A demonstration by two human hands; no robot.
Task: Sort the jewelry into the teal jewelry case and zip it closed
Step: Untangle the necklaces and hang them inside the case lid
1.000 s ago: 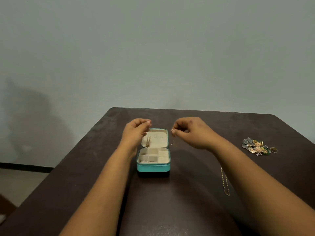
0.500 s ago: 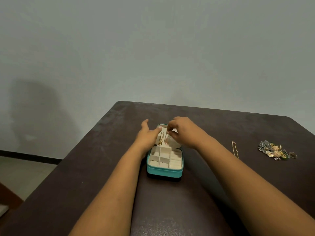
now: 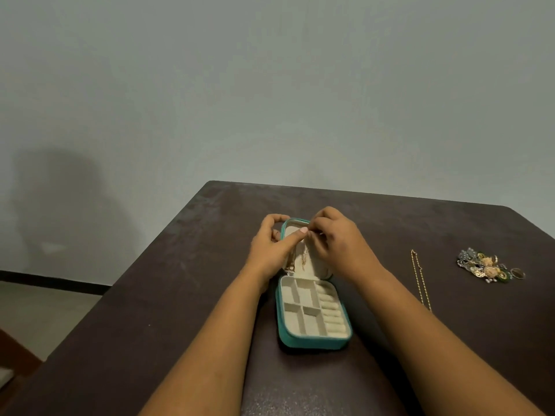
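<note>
- Nearest me, the teal jewelry case (image 3: 312, 340) lies open on the dark table (image 3: 168, 310), its cream compartments showing.
- On its raised lid (image 3: 315, 265) I see thin gold chains (image 3: 301, 259) hanging.
- My left hand (image 3: 271, 249) curls round the lid's left edge, thumb on the lining.
- My right hand (image 3: 339, 241) pinches something tiny at the lid's top.
- To the right lie a gold chain (image 3: 420, 280) and, farther right, a jewelry pile (image 3: 486, 265).

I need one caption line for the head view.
Both hands fasten a thin chain inside the open teal case's lid; more jewelry waits aside.
</note>
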